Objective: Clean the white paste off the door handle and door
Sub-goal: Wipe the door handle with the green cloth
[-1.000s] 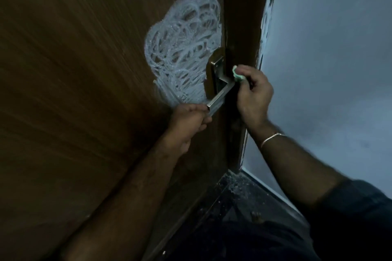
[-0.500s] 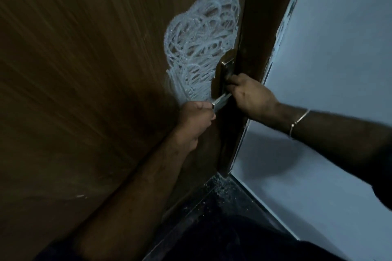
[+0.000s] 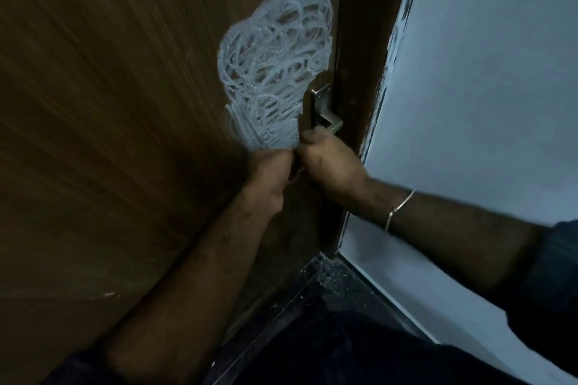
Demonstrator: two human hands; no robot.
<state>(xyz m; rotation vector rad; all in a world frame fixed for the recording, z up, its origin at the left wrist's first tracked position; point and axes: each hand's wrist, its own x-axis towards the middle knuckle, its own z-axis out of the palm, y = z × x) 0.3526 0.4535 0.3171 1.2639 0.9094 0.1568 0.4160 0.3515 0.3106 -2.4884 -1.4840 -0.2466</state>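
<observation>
White paste (image 3: 275, 72) is smeared in loops on the brown wooden door (image 3: 125, 134), just left of the metal door handle (image 3: 319, 96). My right hand (image 3: 331, 166) is closed around the handle's lever, below the back plate. A small pale green bit of cloth (image 3: 336, 127) shows at the top of its fingers. Touching it on the left, my left hand (image 3: 269, 178) is clenched at the lever's end. Both hands hide the lever.
A dark door frame (image 3: 362, 40) runs down beside the handle, with a pale wall (image 3: 484, 103) to its right. Dark floor with white specks (image 3: 328, 284) lies at the door's foot. A thin bracelet (image 3: 397, 209) is on my right wrist.
My right hand has slid down from the top of the handle along the lever until it meets my left hand. The handle's plate and neck are now uncovered.
</observation>
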